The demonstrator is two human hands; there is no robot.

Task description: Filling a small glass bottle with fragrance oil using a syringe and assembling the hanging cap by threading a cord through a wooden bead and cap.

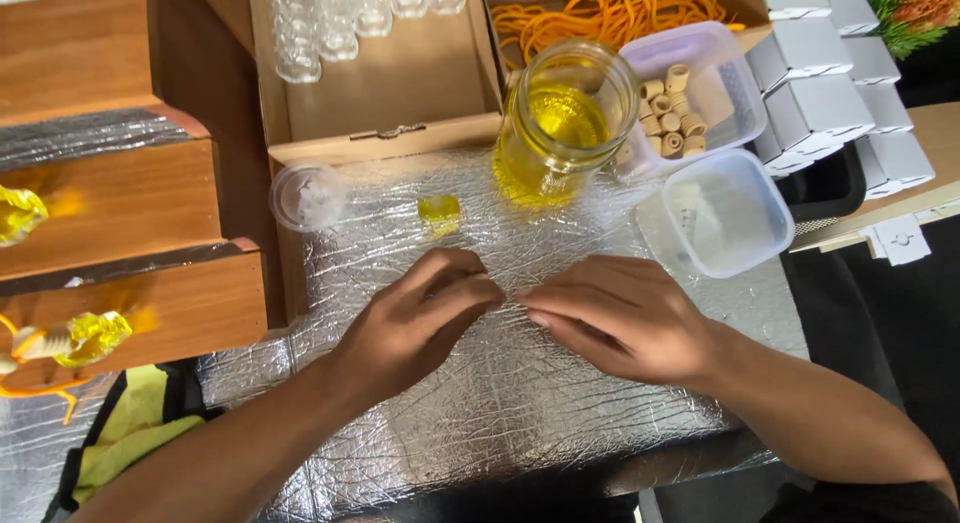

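Both my hands, left hand (420, 318) and right hand (615, 318), meet fingertip to fingertip, pinched on something I cannot make out, low on the foil-covered desk (500, 423), with the small yellow-filled vial (440, 213) lying just beyond, nearer my left.

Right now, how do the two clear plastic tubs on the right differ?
The upper tub holds a pile of small tan corks; the lower tub looks nearly empty. The upper tub sits against the glass jar of yellow liquid and partly over the cardboard box of orange bands; the lower tub stands alone on the silver foil surface, nearer the right hand. Both are translucent, rounded-rectangular and lidless.
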